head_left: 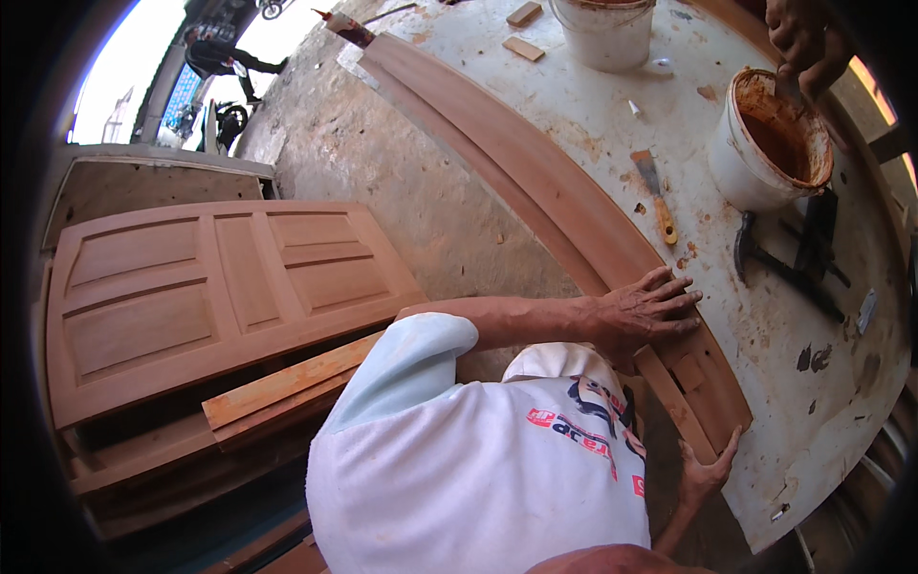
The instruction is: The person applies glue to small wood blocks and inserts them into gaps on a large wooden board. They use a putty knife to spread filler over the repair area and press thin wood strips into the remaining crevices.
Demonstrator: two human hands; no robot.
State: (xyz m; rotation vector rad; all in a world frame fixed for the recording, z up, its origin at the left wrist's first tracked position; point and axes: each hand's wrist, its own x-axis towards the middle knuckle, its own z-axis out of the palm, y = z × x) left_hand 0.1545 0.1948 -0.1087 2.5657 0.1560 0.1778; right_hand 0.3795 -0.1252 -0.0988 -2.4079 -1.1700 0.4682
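A long reddish-brown wooden board (574,206) with a stepped profile lies along the near edge of the white worktable. My left hand (653,308) lies on it, palm down with fingers spread. At the board's near end my right hand (706,471) curls round the end edge, thumb on one side and fingers on the other. Between my hands, a narrow wooden strip (675,404) and a small block-like piece (687,371) show at the board's end; I cannot tell whether they are loose. A putty knife (658,199) with a yellow handle lies beyond the board.
Another person's hands (808,43) work over a bucket of reddish-brown paste (770,143). A second white bucket (604,33), a black hammer-like tool (779,268) and wood offcuts (523,48) are on the worktable (612,124). A panelled wooden door (229,287) lies on stacked boards at left.
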